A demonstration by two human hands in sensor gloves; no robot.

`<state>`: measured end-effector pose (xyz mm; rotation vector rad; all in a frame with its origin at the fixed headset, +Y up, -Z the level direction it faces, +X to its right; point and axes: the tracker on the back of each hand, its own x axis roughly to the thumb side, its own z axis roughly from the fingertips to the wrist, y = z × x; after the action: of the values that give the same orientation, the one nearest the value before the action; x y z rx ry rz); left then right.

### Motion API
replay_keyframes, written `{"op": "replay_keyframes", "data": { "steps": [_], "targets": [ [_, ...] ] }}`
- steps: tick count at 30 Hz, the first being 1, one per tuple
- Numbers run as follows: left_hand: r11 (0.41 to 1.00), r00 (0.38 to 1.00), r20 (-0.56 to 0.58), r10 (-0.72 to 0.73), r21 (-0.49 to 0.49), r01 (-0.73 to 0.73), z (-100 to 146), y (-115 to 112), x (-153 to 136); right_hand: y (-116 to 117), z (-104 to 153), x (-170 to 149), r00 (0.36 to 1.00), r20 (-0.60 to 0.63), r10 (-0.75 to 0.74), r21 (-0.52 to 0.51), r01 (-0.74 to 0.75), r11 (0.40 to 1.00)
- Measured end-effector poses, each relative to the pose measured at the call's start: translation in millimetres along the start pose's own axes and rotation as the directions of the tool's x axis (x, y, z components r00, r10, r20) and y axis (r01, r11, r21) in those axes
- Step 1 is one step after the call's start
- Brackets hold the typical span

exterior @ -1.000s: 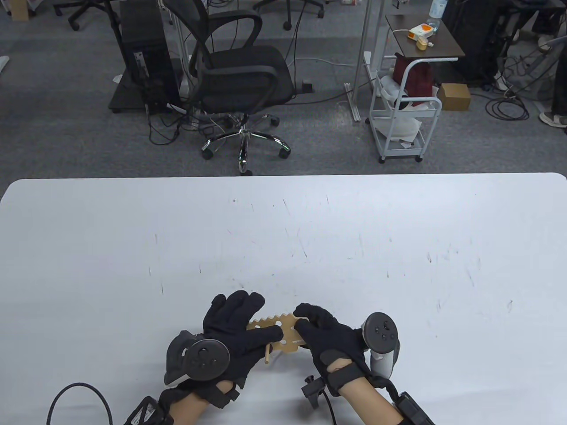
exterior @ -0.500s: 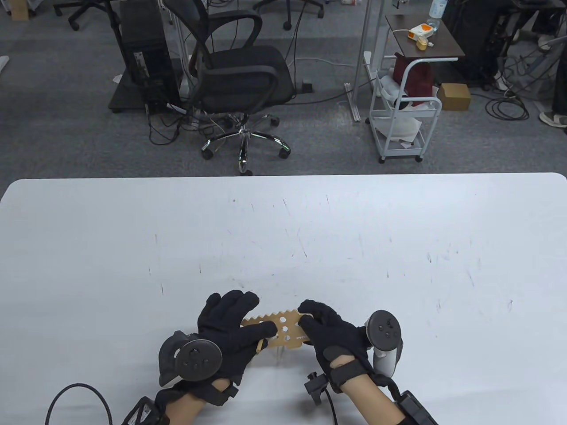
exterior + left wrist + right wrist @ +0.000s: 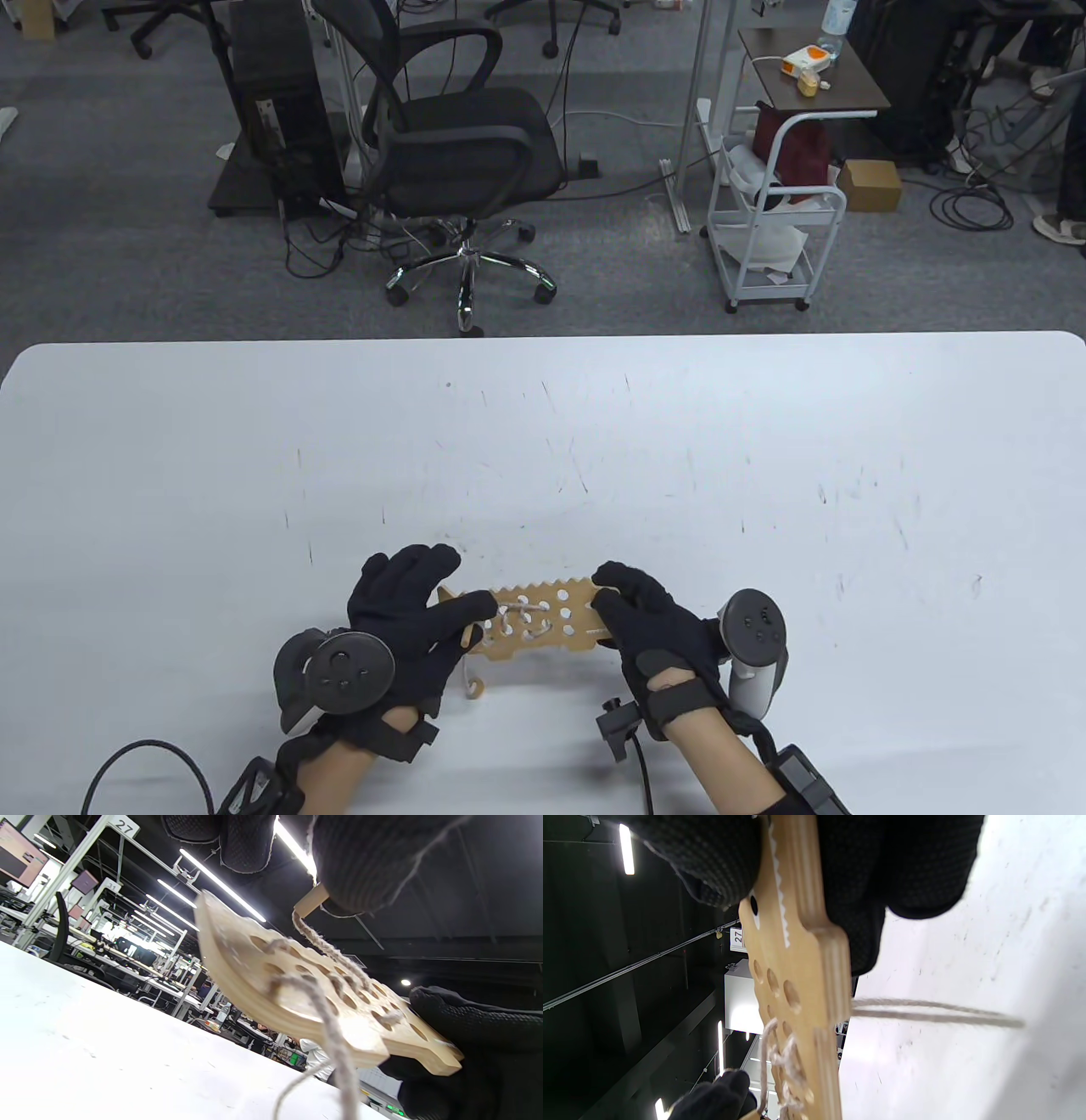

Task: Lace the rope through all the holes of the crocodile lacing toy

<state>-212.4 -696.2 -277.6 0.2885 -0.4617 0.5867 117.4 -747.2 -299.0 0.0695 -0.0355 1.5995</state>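
The wooden crocodile lacing toy [image 3: 543,624] is held above the table near its front edge, with several round holes and a toothed far edge. My right hand [image 3: 632,615] grips its right end; the right wrist view shows the board [image 3: 801,976] edge-on between my fingers. My left hand [image 3: 441,615] pinches the small wooden needle [image 3: 309,901] at the rope's end, over the toy's left part. Grey rope [image 3: 326,946] runs from the needle through holes on the left, and a loop [image 3: 473,686] hangs below the board to the table.
The white table [image 3: 543,441] stretches wide beyond the hands. Sensor cables [image 3: 136,764] trail off the front edge by my left wrist. An office chair [image 3: 458,153] and a white cart [image 3: 772,221] stand on the floor behind the table.
My left hand has moved left, drawing the needle and rope away from the board. More of the toy and its laced holes now shows. My right hand shifted slightly right and farther away.
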Motion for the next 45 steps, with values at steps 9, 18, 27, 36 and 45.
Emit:
{"op": "replay_keyframes", "data": {
  "steps": [9, 18, 27, 36, 45],
  "targets": [
    [1.000, 0.998, -0.062, 0.008, 0.011, -0.007, -1, 4, -16, -11, -4, -3, 1.000, -0.016, -0.013, -0.043, 0.012, 0.999],
    [0.999, 0.993, -0.120, 0.017, 0.036, -0.013, -2, 9, -31, -22, -9, -6, 0.999, -0.027, -0.025, -0.090, 0.023, 0.996],
    [0.996, 0.978, -0.205, 0.036, 0.086, -0.019, -1, 18, -51, -36, -13, -12, 0.998, -0.050, -0.034, -0.150, 0.026, 0.988],
    [0.992, 0.954, -0.296, 0.046, 0.127, -0.008, 2, 25, -69, -49, -16, -16, 0.997, -0.065, -0.046, -0.205, 0.032, 0.978],
    [0.981, 0.918, -0.387, 0.082, 0.195, -0.006, 6, 36, -88, -58, -18, -20, 0.996, -0.075, -0.055, -0.244, 0.035, 0.969]
  ]
}}
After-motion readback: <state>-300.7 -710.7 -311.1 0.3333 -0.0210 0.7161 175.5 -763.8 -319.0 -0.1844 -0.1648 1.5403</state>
